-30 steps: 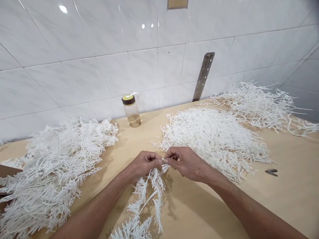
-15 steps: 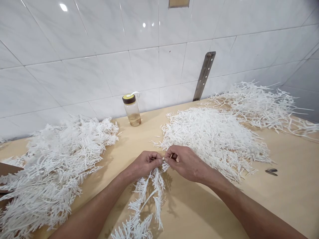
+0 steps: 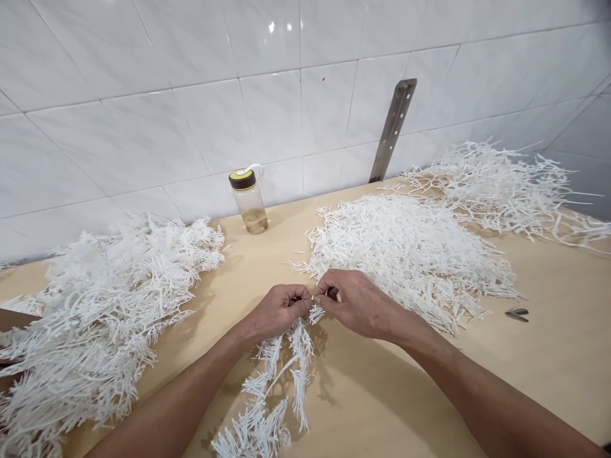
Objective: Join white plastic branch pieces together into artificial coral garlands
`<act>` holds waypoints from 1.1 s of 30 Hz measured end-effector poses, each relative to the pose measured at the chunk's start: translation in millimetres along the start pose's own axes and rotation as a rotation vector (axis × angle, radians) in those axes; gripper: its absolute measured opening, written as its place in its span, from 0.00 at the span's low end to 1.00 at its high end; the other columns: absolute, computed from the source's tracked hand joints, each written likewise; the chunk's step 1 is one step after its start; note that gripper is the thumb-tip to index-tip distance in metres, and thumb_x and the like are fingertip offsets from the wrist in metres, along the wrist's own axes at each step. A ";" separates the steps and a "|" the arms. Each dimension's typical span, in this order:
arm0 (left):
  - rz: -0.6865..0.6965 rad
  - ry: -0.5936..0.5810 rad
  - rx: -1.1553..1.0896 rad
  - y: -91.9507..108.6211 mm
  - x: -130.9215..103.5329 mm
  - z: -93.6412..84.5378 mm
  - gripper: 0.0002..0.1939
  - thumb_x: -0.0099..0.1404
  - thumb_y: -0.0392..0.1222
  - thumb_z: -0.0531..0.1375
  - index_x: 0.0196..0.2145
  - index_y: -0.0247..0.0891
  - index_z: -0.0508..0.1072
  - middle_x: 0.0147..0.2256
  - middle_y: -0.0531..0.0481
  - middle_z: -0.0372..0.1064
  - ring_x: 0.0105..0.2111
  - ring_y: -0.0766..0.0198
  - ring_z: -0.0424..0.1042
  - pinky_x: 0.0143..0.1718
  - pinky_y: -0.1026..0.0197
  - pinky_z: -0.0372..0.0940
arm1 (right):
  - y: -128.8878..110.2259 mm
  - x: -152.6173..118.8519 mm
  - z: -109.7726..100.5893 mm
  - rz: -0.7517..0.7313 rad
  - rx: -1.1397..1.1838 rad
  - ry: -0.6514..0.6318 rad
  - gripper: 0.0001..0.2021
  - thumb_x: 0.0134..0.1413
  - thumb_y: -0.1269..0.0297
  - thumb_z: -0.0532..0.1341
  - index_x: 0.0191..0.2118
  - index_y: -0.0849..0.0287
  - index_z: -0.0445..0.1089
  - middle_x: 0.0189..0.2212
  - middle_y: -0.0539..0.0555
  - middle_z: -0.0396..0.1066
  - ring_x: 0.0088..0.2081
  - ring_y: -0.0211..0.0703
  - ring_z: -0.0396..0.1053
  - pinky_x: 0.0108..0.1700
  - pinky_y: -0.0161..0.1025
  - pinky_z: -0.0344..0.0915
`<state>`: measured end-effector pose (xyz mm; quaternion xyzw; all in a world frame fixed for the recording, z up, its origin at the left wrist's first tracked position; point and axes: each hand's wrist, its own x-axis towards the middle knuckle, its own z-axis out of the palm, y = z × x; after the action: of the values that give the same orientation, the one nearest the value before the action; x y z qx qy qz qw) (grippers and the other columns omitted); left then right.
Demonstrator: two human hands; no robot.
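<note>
"Sprig point(image 3: 300, 346) first: where does it lie against the hands?"

"Just below the left hand point(image 3: 279, 312), hanging from its fingers towards the wearer. Its lower branches spread out over the table point(image 3: 548, 356)."

"And how are the hands set?"

"Both narrow. The left pinches the sprig's upper end between thumb and forefinger. The right hand point(image 3: 356, 302) has its thumb and forefinger drawn together on a small tuft point(image 3: 316, 313), and the two sets of fingertips almost meet."

"So is the tuft fixed to the sprig?"

"I can't tell; the fingers hide that spot. I'd judge the work there to be partway through, since both hands are busy at it."

"What looks done, then?"

"The sprig has several tufted branches along its stem, so that much seems formed. Left of the hands is a big pile point(image 3: 119, 305) of similar branching pieces; whether those are finished, the view doesn't say."

"And what's left?"

"The joint at the fingertips, I'd guess. Beyond the right hand lies a heap point(image 3: 405, 254) of short loose pieces, with longer stems point(image 3: 501, 191) behind it, near the wall. Neither is in hand."

"Anything else nearby?"

"A bottle point(image 3: 249, 200) stands upright between the two sides, and a small dark tool point(image 3: 517, 314) lies at the right."
</note>
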<state>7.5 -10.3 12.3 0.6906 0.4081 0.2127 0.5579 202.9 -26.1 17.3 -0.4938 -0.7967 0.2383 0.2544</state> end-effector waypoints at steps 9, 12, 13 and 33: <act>-0.021 0.020 -0.012 1.8 -2.2 -0.8 0.15 0.61 0.50 0.58 0.25 0.37 0.63 0.22 0.56 0.54 0.22 0.70 0.51 0.24 0.66 0.49 | 0.1 6.5 16.3 0.020 -0.227 0.283 0.08 0.55 0.77 0.55 0.28 0.59 0.64 0.28 0.52 0.66 0.27 0.38 0.62 0.30 0.36 0.57; 0.017 0.005 0.002 0.1 -2.2 -0.8 0.17 0.63 0.52 0.58 0.26 0.36 0.64 0.23 0.56 0.55 0.24 0.70 0.52 0.25 0.65 0.49 | 9.6 9.4 4.0 0.114 -0.198 0.434 0.05 0.55 0.75 0.56 0.30 0.59 0.66 0.29 0.53 0.67 0.27 0.39 0.64 0.31 0.37 0.59; 0.013 0.020 0.003 -0.2 -1.9 -0.7 0.17 0.64 0.53 0.57 0.26 0.36 0.64 0.23 0.56 0.55 0.24 0.70 0.52 0.25 0.65 0.49 | 10.7 9.5 -0.6 0.144 -0.153 0.442 0.03 0.55 0.72 0.57 0.34 0.60 0.67 0.30 0.53 0.69 0.28 0.40 0.65 0.32 0.38 0.60; 0.020 0.147 0.013 -11.2 3.9 4.1 0.19 0.66 0.55 0.56 0.29 0.36 0.67 0.23 0.57 0.56 0.23 0.70 0.53 0.25 0.65 0.50 | -0.8 1.6 0.4 0.113 0.145 -0.025 0.10 0.59 0.65 0.57 0.32 0.58 0.76 0.19 0.47 0.67 0.21 0.36 0.61 0.27 0.36 0.56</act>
<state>9.2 -9.2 -0.1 0.6806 0.4426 0.2659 0.5197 201.5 -25.0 17.8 -0.5151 -0.7514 0.3156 0.2655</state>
